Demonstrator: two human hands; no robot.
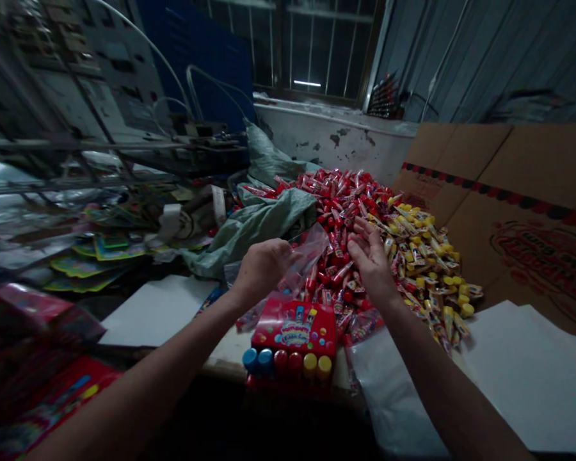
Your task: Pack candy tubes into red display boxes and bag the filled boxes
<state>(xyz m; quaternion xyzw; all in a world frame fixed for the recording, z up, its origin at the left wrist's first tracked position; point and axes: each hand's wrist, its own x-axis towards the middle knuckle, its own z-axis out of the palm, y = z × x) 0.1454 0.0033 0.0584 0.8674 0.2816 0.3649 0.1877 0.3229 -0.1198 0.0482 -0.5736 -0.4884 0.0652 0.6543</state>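
Note:
My left hand (pixel 265 267) is closed on the edge of a clear plastic bag (pixel 312 248), which hangs over the front of the pile. My right hand (pixel 370 257) is open, its fingers apart and slightly curled, above a heap of small red-capped candy tubes (pixel 338 192); nothing shows in it. Yellow-capped tubes (pixel 425 256) lie heaped to its right. Below both hands, at the table's front edge, stands a red bubble gum display box (pixel 295 323) with blue, red and yellow caps along its front.
A green woven sack (pixel 264 221) lies left of the heap. White sheets (pixel 158 307) are at the left, more white sheets (pixel 532 371) at the right. A clear bag (pixel 393 390) hangs off the front edge. A large cardboard box (pixel 518 192) borders the right side; red packages (pixel 52 390) sit lower left.

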